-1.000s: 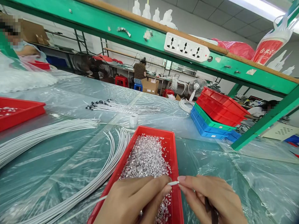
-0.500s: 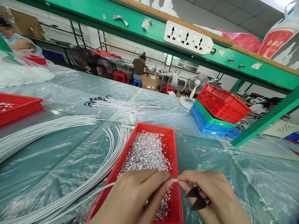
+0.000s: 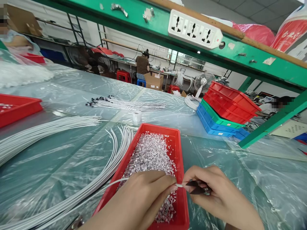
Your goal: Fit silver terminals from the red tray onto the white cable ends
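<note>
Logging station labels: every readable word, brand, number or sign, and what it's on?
"台北" on the red-and-white container, upper right; next character unclear.
Green crate label: too small to read.
Blue crate label: too small to read.
Cardboard box markings: too small to read.

A white power strip is mounted on the green beam slanting across the top, with a pink plastic bundle and a red-and-white bag above it at the right. Below, near the slanted green post, red crates sit on a green crate, which rests on blue crates. Farther back, a person in a striped top is by a blue stool, between a red stool and an open cardboard box, with a white fan farther right.
</note>
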`<action>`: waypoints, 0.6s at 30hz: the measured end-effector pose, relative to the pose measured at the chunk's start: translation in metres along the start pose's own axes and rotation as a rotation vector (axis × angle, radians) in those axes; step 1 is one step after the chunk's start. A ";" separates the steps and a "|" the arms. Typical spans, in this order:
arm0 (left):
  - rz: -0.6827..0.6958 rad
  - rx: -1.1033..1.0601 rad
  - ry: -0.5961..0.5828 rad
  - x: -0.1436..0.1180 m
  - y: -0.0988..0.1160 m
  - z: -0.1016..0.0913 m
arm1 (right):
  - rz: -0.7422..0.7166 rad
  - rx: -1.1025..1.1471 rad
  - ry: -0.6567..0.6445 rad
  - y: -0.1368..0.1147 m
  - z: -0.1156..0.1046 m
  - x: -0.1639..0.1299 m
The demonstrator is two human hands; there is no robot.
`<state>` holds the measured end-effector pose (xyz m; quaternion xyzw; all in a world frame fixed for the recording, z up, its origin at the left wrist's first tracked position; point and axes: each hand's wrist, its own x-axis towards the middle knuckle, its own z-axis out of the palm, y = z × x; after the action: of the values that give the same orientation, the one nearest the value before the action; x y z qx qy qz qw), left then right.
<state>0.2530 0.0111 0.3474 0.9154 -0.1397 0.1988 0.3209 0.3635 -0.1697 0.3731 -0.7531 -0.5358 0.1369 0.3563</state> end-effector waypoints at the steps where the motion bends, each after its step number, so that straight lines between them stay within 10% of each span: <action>1: -0.007 -0.021 -0.012 0.000 -0.001 0.000 | 0.000 0.018 -0.011 0.001 -0.001 0.001; 18: 0.057 -0.002 -0.092 0.005 -0.009 -0.011 | -0.064 0.166 -0.115 0.015 -0.003 0.017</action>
<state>0.2581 0.0238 0.3530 0.9189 -0.1805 0.1656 0.3091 0.3825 -0.1578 0.3684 -0.6944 -0.5662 0.2122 0.3901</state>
